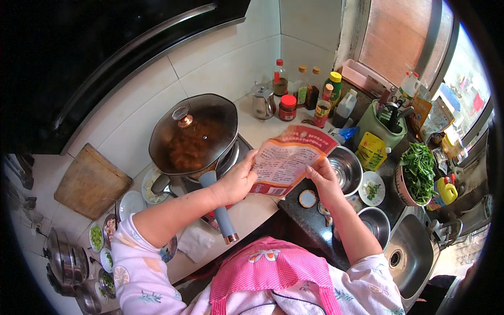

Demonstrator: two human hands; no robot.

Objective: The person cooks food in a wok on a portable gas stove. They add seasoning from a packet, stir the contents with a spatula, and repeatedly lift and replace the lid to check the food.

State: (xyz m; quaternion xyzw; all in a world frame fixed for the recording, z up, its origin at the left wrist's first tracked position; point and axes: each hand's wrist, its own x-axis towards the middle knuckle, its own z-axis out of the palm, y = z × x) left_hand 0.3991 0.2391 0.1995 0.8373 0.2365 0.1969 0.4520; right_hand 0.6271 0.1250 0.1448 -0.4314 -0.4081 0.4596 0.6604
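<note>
A printed plastic food packet [289, 159], red and white with a barcode, is stretched between my hands. My left hand [240, 179] pinches its left edge, above the handle of a wok. My right hand [323, 179] grips the lower right edge, beside a steel bowl [346, 169]. To the left, a lidded wok [193, 138] with a glass lid and a blue-grey handle [222, 220] stands on the stove; brown food shows dimly through the glass. A ladle [160, 185] rests on a plate near the wok.
Sauce bottles, a red-lidded jar [288, 107] and a steel pot [263, 101] stand at the back. On the right are a basket of leafy greens [418, 173], a plate of chopped scallions [371, 189] and a sink [413, 244]. A cutting board [92, 181] leans at left.
</note>
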